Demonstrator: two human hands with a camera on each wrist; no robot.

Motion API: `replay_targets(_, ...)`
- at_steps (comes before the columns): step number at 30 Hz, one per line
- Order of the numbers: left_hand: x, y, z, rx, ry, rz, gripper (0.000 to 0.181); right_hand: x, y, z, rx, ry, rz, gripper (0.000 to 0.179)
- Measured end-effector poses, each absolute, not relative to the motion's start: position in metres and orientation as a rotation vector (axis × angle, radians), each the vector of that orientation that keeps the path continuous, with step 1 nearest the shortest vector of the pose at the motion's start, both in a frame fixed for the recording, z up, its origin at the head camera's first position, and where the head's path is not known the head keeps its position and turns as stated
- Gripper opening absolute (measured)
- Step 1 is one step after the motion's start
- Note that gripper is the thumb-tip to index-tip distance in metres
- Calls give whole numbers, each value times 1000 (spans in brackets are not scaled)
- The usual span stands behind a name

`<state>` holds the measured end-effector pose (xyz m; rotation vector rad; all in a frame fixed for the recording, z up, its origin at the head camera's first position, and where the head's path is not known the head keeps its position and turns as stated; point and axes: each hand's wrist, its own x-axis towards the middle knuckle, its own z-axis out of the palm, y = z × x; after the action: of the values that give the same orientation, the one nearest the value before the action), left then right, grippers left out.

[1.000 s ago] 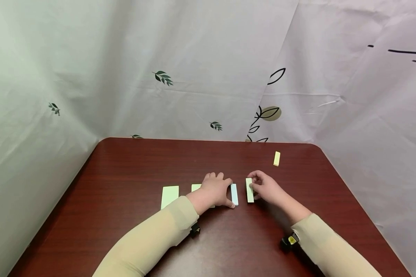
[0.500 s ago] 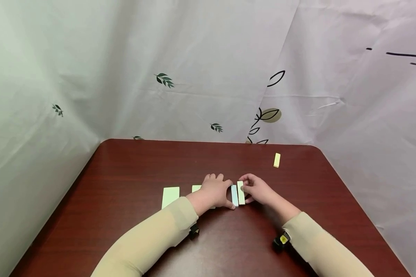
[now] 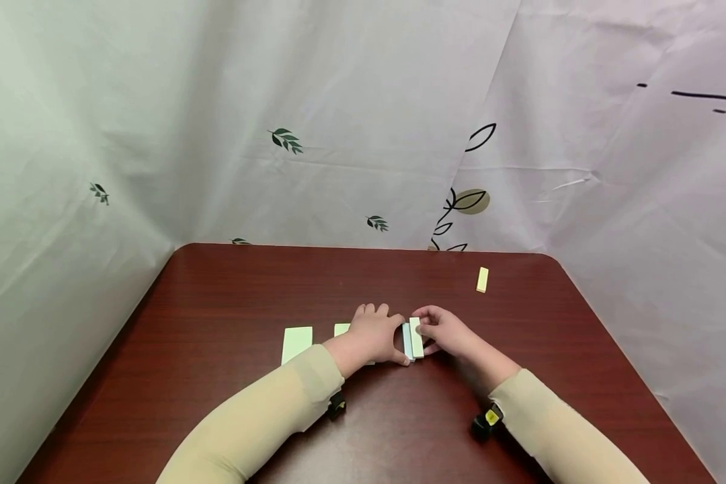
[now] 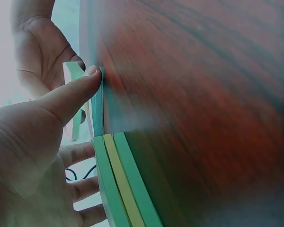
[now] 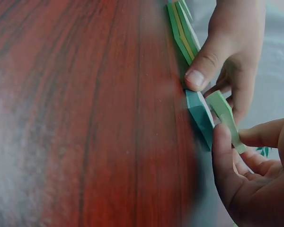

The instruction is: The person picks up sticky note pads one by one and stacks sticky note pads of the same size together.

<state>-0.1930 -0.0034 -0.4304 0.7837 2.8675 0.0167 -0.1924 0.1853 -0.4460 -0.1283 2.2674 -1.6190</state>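
Note:
My left hand (image 3: pixel 375 333) reaches across the table with its thumb and index finger at the two ends of a light blue block (image 3: pixel 407 341), holding it on the tabletop. The right hand (image 3: pixel 448 329) pinches a pale green block (image 3: pixel 417 338) between thumb and fingers. In the right wrist view this green block (image 5: pixel 225 118) is tilted and raised over the side of the blue block (image 5: pixel 201 116); whether they touch is unclear. Beneath my left hand sits a layered green and yellow stack (image 4: pixel 120 179), partly covered by the hand in the head view.
Farther left lies another pale green block or stack (image 3: pixel 296 344), its near end hidden by the left sleeve. A small yellow block (image 3: pixel 482 279) lies near the back right of the dark red table (image 3: pixel 230 289). Pale printed cloth (image 3: pixel 339 134) hangs behind the table.
My right hand has carried the green block leftward, from a gap beside the blue block to overlapping its right side. The left hand has stayed in place.

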Motion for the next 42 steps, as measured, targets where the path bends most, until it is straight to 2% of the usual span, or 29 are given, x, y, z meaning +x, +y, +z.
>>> replay_targets(9,-194,-7,-432,794,2862,70,85,-192,179,-452,-119,2307,-1553,47)
replay_targets(17,-193,-11,-429,793,2839,115,84,-189,173,-448,-90,2483,-1384,42)
replay_targets(42,-193,-11,-434,783,2860,115,82,-189,165,-450,-62,2463,-1402,44)
